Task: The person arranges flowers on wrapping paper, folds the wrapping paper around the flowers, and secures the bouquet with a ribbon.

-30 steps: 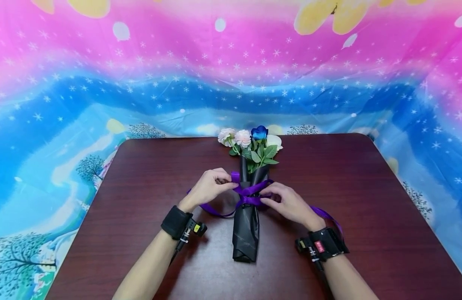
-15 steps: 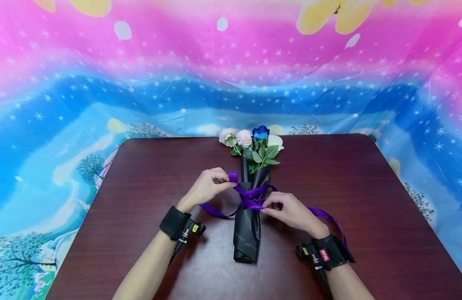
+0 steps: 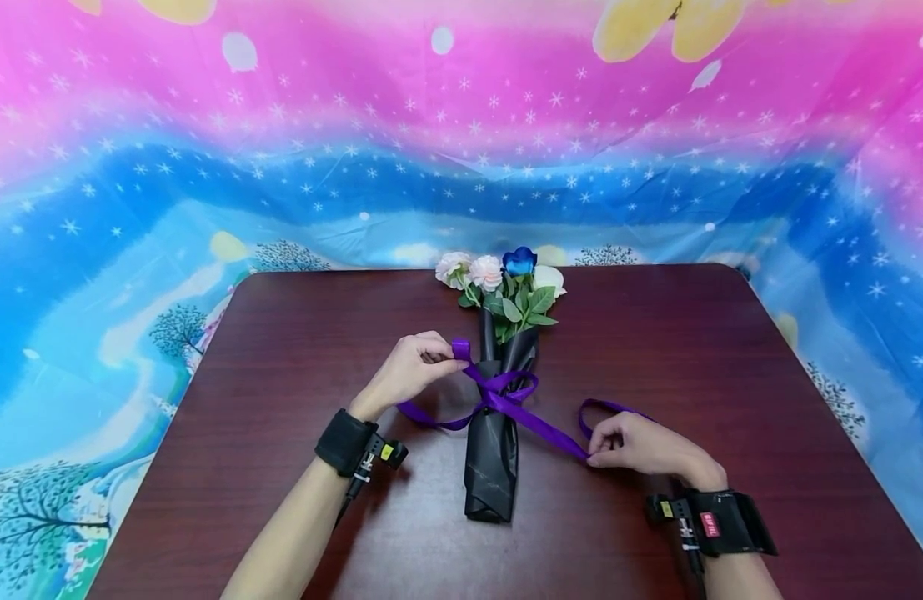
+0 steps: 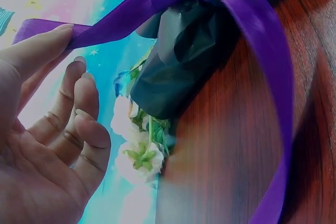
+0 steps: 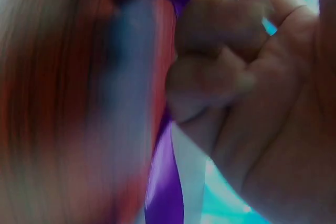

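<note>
A bouquet in black wrapping paper (image 3: 491, 467) lies on the table with its flowers (image 3: 499, 279) pointing away. Purple ribbon (image 3: 544, 427) crosses around its middle, with a small loop standing right of the crossing. My left hand (image 3: 419, 367) pinches a folded piece of the ribbon (image 4: 118, 19) between thumb and index finger, left of the wrap; its other fingers are loosely bent. Out to the right, my right hand (image 3: 644, 446) pinches the other ribbon length, which runs taut from the crossing. Motion blurs the right wrist view, where ribbon (image 5: 165, 182) hangs below the curled fingers.
The dark red wooden table (image 3: 318, 317) extends around the bouquet. A ribbon tail (image 3: 434, 421) curves over the table at the left, and another length (image 3: 611, 406) loops behind the right hand. A colourful printed cloth (image 3: 461, 183) hangs behind the table.
My right hand has moved from beside the wrap out to the right and nearer, drawing the ribbon out straight. The left hand has shifted slightly left, still pinching its fold.
</note>
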